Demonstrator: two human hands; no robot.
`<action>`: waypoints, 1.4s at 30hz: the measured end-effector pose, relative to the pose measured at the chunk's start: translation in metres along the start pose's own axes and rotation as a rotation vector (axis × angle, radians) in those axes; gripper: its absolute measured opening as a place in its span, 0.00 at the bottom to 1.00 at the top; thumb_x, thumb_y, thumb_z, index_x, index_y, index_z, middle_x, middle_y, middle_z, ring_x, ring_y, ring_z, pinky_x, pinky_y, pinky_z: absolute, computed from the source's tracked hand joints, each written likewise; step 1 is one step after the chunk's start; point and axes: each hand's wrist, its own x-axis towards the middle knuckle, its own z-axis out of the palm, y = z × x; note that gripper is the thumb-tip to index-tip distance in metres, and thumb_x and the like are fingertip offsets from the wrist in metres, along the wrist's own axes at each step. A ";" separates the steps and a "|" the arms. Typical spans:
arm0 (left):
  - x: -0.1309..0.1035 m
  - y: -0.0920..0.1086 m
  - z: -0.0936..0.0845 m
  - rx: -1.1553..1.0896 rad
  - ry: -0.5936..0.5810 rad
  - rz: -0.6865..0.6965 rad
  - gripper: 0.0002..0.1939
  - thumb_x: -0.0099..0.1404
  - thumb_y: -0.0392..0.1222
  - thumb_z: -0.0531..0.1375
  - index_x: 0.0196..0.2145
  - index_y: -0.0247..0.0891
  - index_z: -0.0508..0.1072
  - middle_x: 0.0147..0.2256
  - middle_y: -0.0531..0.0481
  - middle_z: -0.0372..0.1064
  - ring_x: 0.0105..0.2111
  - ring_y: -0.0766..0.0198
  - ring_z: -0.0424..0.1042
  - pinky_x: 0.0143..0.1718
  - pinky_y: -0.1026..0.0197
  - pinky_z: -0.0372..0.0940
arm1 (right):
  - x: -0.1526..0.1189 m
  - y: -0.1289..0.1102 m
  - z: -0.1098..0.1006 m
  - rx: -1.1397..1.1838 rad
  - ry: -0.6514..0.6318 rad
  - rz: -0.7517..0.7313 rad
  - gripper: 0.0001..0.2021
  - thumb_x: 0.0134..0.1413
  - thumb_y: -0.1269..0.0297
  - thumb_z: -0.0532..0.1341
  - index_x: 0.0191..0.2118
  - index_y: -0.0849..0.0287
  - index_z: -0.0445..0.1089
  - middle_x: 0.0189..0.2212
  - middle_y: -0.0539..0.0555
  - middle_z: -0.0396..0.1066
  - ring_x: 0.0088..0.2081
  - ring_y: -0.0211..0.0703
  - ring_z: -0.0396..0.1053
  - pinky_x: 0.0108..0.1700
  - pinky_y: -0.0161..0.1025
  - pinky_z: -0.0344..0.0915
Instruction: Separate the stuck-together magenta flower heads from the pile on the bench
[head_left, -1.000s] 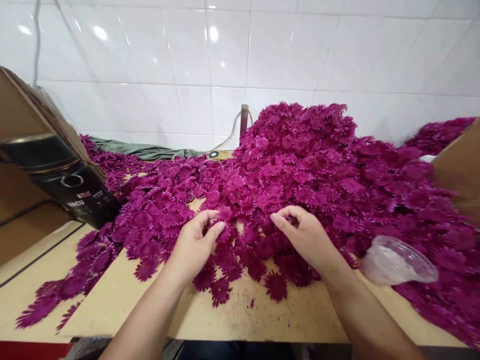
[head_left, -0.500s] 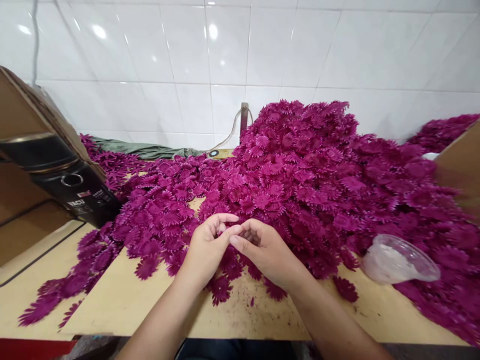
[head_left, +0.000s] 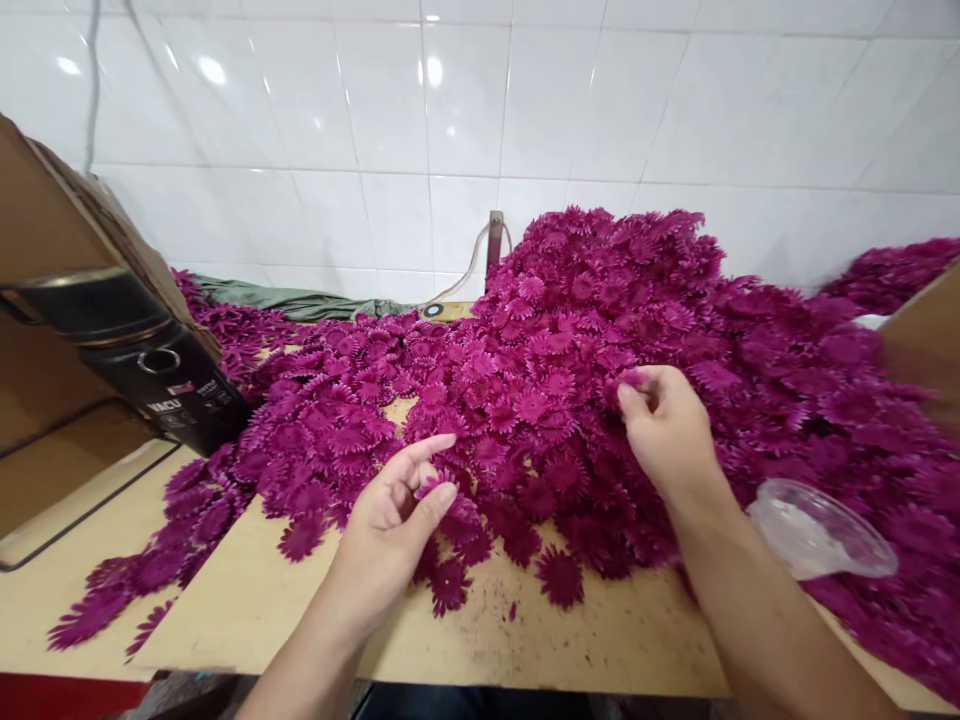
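Observation:
My left hand [head_left: 394, 505] is above the front of the pile, index finger stretched out and thumb bent over a small purple fabric flower [head_left: 429, 487] in its fingers. More flowers lie right behind the thumb, so I cannot tell how many it holds. Farther right, my right hand [head_left: 670, 425] reaches over the heap of purple flowers [head_left: 592, 310], thumb and index pinched on a purple flower [head_left: 636, 378] at their tips. The heap covers much of the wooden table [head_left: 600, 640].
A clear plastic cup [head_left: 821, 530] lies tilted among the flowers at the right. At the left, a black flask [head_left: 161, 365] leans by a cardboard box [head_left: 75, 220]. Green cloth [head_left: 300, 300] lies along the tiled wall [head_left: 390, 110]. Another box edge [head_left: 926, 330] stands far right.
My hands were together at the front middle and have parted. The right hand has moved right and away from me onto the heap; the left has shifted slightly left and towards me.

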 end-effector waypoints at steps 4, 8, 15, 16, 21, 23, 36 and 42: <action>0.004 -0.003 0.004 -0.010 -0.087 -0.048 0.18 0.49 0.41 0.63 0.40 0.39 0.72 0.27 0.53 0.67 0.30 0.67 0.64 0.34 0.66 0.60 | -0.018 -0.008 -0.005 -0.134 -0.085 -0.220 0.14 0.42 0.62 0.59 0.38 0.60 0.64 0.39 0.61 0.64 0.42 0.51 0.62 0.45 0.52 0.59; 0.005 -0.001 0.012 -0.017 -0.159 -0.056 0.15 0.51 0.40 0.61 0.39 0.39 0.73 0.30 0.51 0.70 0.33 0.64 0.67 0.36 0.64 0.61 | -0.059 -0.043 0.000 0.054 -0.567 -0.164 0.08 0.51 0.61 0.55 0.32 0.58 0.67 0.30 0.54 0.69 0.34 0.42 0.66 0.37 0.41 0.64; 0.008 -0.005 0.009 -0.071 -0.139 -0.088 0.13 0.47 0.39 0.64 0.34 0.38 0.73 0.26 0.53 0.69 0.28 0.67 0.67 0.32 0.66 0.61 | -0.076 -0.052 0.009 0.325 -0.863 0.113 0.01 0.47 0.70 0.57 0.29 0.59 0.63 0.22 0.46 0.65 0.25 0.33 0.63 0.27 0.31 0.61; 0.009 -0.006 0.009 -0.058 -0.135 -0.086 0.13 0.47 0.39 0.64 0.33 0.37 0.73 0.24 0.54 0.67 0.26 0.68 0.66 0.29 0.67 0.60 | -0.075 -0.050 0.009 0.340 -0.869 0.138 0.02 0.46 0.71 0.57 0.28 0.59 0.63 0.21 0.46 0.64 0.25 0.33 0.62 0.28 0.31 0.61; 0.011 -0.006 0.014 -0.037 -0.101 -0.088 0.11 0.46 0.40 0.64 0.30 0.35 0.72 0.19 0.58 0.60 0.21 0.71 0.60 0.24 0.68 0.56 | -0.077 -0.048 0.012 0.428 -0.862 0.209 0.06 0.43 0.70 0.60 0.30 0.60 0.63 0.25 0.48 0.66 0.28 0.34 0.63 0.31 0.33 0.62; 0.012 -0.006 0.016 -0.085 -0.096 -0.104 0.12 0.45 0.41 0.65 0.30 0.35 0.71 0.17 0.59 0.58 0.19 0.73 0.59 0.23 0.69 0.56 | -0.076 -0.050 0.014 0.489 -0.888 0.215 0.05 0.45 0.67 0.60 0.30 0.60 0.63 0.26 0.48 0.66 0.29 0.34 0.63 0.32 0.34 0.61; 0.006 -0.008 0.017 -0.186 -0.055 -0.095 0.14 0.49 0.45 0.64 0.33 0.37 0.72 0.21 0.58 0.60 0.23 0.71 0.60 0.25 0.69 0.56 | -0.064 -0.052 0.018 0.316 -0.663 -0.001 0.07 0.47 0.72 0.53 0.22 0.59 0.62 0.20 0.47 0.62 0.25 0.35 0.59 0.29 0.33 0.57; -0.002 -0.001 -0.013 -0.260 0.103 -0.055 0.19 0.47 0.45 0.66 0.37 0.38 0.71 0.20 0.59 0.58 0.21 0.74 0.56 0.25 0.72 0.55 | -0.012 -0.010 -0.007 0.140 -0.118 0.022 0.03 0.46 0.65 0.55 0.25 0.57 0.60 0.19 0.46 0.58 0.22 0.36 0.57 0.26 0.35 0.56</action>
